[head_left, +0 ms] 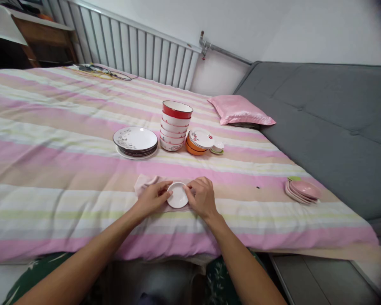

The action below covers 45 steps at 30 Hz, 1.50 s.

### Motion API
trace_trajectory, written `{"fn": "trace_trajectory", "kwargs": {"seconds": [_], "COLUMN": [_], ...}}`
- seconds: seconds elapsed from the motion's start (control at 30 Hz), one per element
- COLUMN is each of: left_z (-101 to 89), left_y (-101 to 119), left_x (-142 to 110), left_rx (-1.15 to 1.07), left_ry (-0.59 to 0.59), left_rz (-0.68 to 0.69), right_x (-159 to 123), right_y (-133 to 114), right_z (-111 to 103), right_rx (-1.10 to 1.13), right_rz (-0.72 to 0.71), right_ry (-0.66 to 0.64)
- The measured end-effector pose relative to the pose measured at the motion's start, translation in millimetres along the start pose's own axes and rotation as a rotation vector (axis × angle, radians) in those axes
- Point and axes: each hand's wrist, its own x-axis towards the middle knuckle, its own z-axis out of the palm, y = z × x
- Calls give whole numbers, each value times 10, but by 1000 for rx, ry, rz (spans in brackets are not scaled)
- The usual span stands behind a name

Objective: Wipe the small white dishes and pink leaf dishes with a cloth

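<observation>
Between my two hands is a small white dish [177, 195], its hollow side facing up. My left hand [154, 198] pinches the dish's left rim between thumb and fingers. On the opposite rim, my right hand [202, 197] grips with thumb and curled fingers. Under the dish and hands lies a pale pink cloth [142, 182], bunched at its left end and partly hidden by my hands.
Beyond my hands stand a stack of plates [136, 140], a tall stack of red and white bowls [175, 127], orange bowls with small plates [197, 146] and small white dishes [218, 146]. Pink dishes [303, 190] lie right. A pink pillow [241, 109] rests near the grey headboard [320, 110].
</observation>
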Motion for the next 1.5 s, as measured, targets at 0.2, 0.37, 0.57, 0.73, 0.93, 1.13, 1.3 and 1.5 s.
{"fn": "trace_trajectory", "kwargs": {"seconds": [0.2, 0.37, 0.57, 0.73, 0.93, 1.13, 1.3, 1.5], "left_z": [-50, -70, -49, -57, -55, -47, -41, -38], "left_y": [173, 199, 154, 130, 103, 118, 126, 129], "left_x": [-62, -87, -60, -41, -32, -35, -34, -48], "left_rx": [-479, -603, -716, -800, -834, -853, -824, -568], "left_ry": [-167, -219, -169, -82, -54, -76, -55, 24], "left_rz": [-182, -249, -288, -292, -270, -260, -297, -191], "right_x": [2, 2, 18, 45, 64, 67, 61, 63], "right_y": [-33, -43, -10, 58, 32, 10, 28, 72], "right_z": [-2, -15, -9, 36, -21, -98, -94, -90], "right_rx": [33, 65, 356, 858, 1126, 1185, 1234, 1333], "right_rz": [22, 69, 196, 421, 538, 686, 710, 812], "right_ry": [108, 103, 26, -182, -327, -395, -421, -365]}}
